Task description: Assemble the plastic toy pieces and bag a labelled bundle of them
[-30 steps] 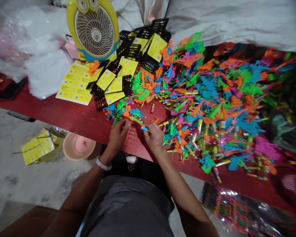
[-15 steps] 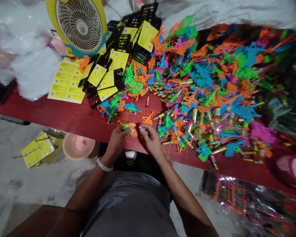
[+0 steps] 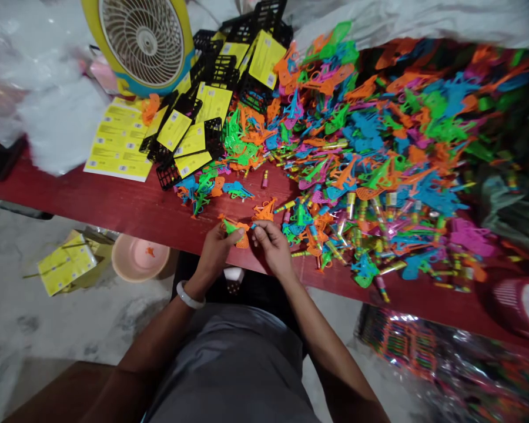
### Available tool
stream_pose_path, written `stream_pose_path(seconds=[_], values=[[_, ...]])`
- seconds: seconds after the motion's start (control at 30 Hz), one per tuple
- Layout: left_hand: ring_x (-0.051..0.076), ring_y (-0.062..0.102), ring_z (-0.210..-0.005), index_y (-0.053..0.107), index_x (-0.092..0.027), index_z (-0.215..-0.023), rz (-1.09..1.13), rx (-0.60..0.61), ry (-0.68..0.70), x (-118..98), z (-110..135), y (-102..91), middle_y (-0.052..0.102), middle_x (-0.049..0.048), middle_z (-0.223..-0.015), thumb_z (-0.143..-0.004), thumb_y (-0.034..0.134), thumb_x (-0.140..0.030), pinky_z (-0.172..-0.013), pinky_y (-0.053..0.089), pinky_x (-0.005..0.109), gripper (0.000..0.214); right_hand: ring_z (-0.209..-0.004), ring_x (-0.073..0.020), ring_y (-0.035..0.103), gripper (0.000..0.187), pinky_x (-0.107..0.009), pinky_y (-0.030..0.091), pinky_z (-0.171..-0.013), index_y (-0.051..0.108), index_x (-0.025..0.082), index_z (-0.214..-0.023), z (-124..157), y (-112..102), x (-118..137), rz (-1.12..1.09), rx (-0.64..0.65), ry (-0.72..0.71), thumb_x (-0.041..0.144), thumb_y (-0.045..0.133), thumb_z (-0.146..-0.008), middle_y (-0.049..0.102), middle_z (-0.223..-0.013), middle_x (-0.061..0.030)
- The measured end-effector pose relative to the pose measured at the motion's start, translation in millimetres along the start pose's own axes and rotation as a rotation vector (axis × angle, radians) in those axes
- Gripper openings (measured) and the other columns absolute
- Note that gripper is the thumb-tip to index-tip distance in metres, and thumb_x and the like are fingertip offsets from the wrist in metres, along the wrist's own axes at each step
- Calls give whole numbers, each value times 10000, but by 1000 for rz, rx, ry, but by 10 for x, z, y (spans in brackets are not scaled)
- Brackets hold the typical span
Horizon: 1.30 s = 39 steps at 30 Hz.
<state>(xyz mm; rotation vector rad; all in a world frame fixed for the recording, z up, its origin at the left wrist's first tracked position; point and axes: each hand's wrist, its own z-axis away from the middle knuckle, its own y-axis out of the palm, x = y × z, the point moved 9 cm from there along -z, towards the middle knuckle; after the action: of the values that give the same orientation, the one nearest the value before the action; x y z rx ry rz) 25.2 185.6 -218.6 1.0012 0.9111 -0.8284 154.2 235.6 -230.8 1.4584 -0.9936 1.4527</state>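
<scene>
My left hand [image 3: 217,248] is closed around small moulded plastic toy pieces, a green one over an orange one [image 3: 243,239], above the table's near edge. Beside it, my right hand [image 3: 273,249] pinches a small blue bit [image 3: 254,225] between thumb and fingertips, close to the orange piece; its full shape is hidden. Just beyond the hands lies another orange toy piece [image 3: 264,210]. A little cluster of green, blue and orange toys [image 3: 200,197] rests to the left of that.
A large heap of coloured plastic toys [image 3: 365,129] and striped tubes covers the red table [image 3: 92,202] at right. Black plastic baskets with yellow cards [image 3: 194,140] and a fan [image 3: 146,41] stand at back left. Below are a pink basin [image 3: 139,258] and bagged toys [image 3: 405,346].
Both hands have shifted slightly to the right in view, still holding their pieces close together. The camera view has moved a little; the things on the table look unmoved.
</scene>
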Motion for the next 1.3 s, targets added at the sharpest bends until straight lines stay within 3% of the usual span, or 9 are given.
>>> stream_pose_path(seconds=[0.3,0.5,0.7,0.8,0.9,1.0,1.07,1.17,1.3], values=[[161,611,-826,724,-160,-928,-42,-56,26,31,11,-64,723,15,-876,-778,790,-412,-805,464,287,301,-594,-133,484,400,-276,435,-586,669,228,-938,11,3,-64,47,0,20,623,617,-896,531,-679,31],[164,607,-824,701,-166,-939,-86,-54,47,78,-18,-86,714,18,-900,-833,724,-363,-821,461,294,226,-871,-212,659,362,-375,543,-843,719,238,-986,15,-23,-5,245,16,-64,572,600,-912,720,-943,-44],[179,618,-884,703,-175,-950,-141,-54,58,119,32,-9,719,23,-947,-858,684,-347,-851,461,293,196,-912,-224,699,322,-385,573,-859,730,240,-1016,207,34,12,285,21,-68,502,557,-944,762,-984,-53],[185,608,-814,698,-163,-909,-253,41,64,29,-59,113,699,30,-865,-866,686,-411,-800,470,298,252,-934,-246,706,287,-411,577,-870,737,236,-1021,255,-107,136,293,-66,-80,460,575,-947,769,-1008,-73],[231,640,-926,692,-157,-1060,-417,186,199,-168,-303,253,712,90,-1015,-901,646,-431,-859,495,338,320,-952,-266,696,287,-464,567,-894,726,232,-1081,191,-579,492,395,-287,-173,447,577,-962,749,-1029,-91],[316,535,-1285,632,-149,-1267,-796,59,428,-388,-592,191,615,172,-1368,-911,635,-293,-1099,402,447,384,-1203,-330,589,381,-586,472,-1014,649,211,-1282,141,-1105,1052,697,-650,-409,426,535,-989,650,-1234,-152],[347,413,-1424,590,-130,-1346,-1088,-20,476,-386,-725,164,521,199,-1503,-924,572,-173,-1184,300,521,424,-1347,-364,455,438,-637,362,-1094,577,182,-1386,35,-1155,1297,914,-768,-555,371,526,-994,550,-1377,-199],[338,420,-1423,558,-126,-1397,-1344,-4,484,-246,-742,192,502,196,-1532,-948,431,-72,-1174,315,543,469,-1330,-322,446,384,-566,338,-1118,598,174,-1353,-426,-776,1216,1085,-537,-621,205,427,-1010,559,-1390,-196],[332,524,-1271,617,-154,-1325,-1437,6,522,-144,-547,184,606,183,-1406,-977,407,-109,-1089,401,518,409,-1258,-305,473,368,-494,379,-1056,677,185,-1208,-1095,-106,592,1208,-21,-423,95,424,-956,618,-1340,-156]])
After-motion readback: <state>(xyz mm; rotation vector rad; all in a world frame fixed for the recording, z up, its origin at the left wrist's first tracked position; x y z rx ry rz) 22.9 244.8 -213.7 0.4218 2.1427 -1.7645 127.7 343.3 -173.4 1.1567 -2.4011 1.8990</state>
